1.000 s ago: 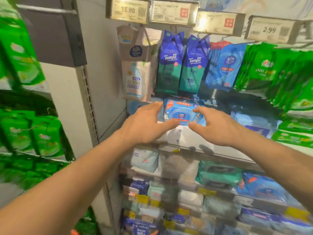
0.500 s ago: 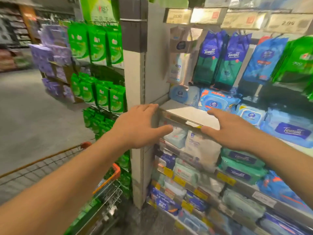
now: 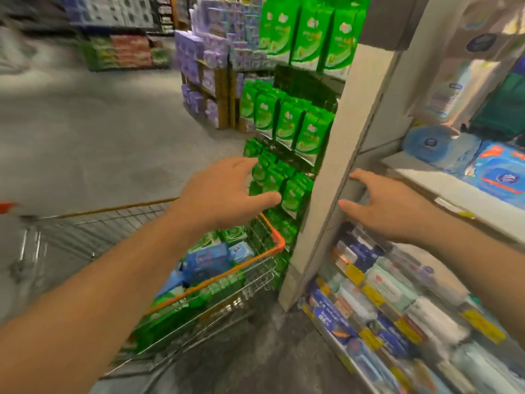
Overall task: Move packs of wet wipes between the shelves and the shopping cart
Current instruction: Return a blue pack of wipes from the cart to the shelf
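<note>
Currently between picks: left hand [image 3: 224, 194] and right hand [image 3: 389, 207] both spread and empty, wet-wipe packs [image 3: 207, 261] lying in shopping cart [image 3: 272, 253] below; next, reach down and grasp one.

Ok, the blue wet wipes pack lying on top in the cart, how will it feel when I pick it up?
The blue soft plastic wet wipes pack looks like film pouch packaging, so it will probably flex and sag rather than stay stiff. Its glossy wrapper may be slightly slippery. It lies flat on the green packs, so it is unlikely to roll.
</note>
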Tool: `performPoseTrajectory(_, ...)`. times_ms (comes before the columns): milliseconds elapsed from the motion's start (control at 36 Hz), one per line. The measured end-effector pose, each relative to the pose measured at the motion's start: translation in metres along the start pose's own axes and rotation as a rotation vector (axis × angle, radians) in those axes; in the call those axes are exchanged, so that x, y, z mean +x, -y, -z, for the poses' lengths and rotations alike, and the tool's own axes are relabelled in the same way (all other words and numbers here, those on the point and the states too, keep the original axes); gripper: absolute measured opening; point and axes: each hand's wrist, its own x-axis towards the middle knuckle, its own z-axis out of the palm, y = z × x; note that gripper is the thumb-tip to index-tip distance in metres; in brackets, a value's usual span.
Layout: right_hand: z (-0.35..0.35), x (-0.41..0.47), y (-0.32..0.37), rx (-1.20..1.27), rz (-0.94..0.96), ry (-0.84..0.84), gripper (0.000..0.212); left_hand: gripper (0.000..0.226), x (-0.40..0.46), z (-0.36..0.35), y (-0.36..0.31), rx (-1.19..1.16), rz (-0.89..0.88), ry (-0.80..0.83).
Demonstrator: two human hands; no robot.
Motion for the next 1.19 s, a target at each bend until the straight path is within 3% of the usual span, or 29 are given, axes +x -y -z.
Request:
performPoseTrajectory(139,-0.021,0.04,0.061,-0.038,0.064,0.1,0.075,0.113,-0.007,0.0,0.07,-0.061,0.131,0.039)
performPoseTrajectory(278,-0.046,0.078,0.124,-0.065,0.135,0.143,0.076,0.094,-0.017,0.004,0.131,-0.068,0.241,0.051)
performPoseTrajectory(583,-0.093,0.138,0.23,-0.115,0.283,0.238,0.064,0.103,-0.022,-0.021,0.257,-0.156,0.375,0.095)
performPoseTrajectory(1056,-0.186,0.267,0.23,-0.113,0.435,0.494,0.075,0.092,0.016,-0.094,0.31,-0.251,0.651,0.277)
performPoseTrajectory(1194,-0.218,0.314,0.214,-0.123,0.512,0.573,0.077,0.12,0.035,-0.123,0.31,-0.314,0.78,0.311)
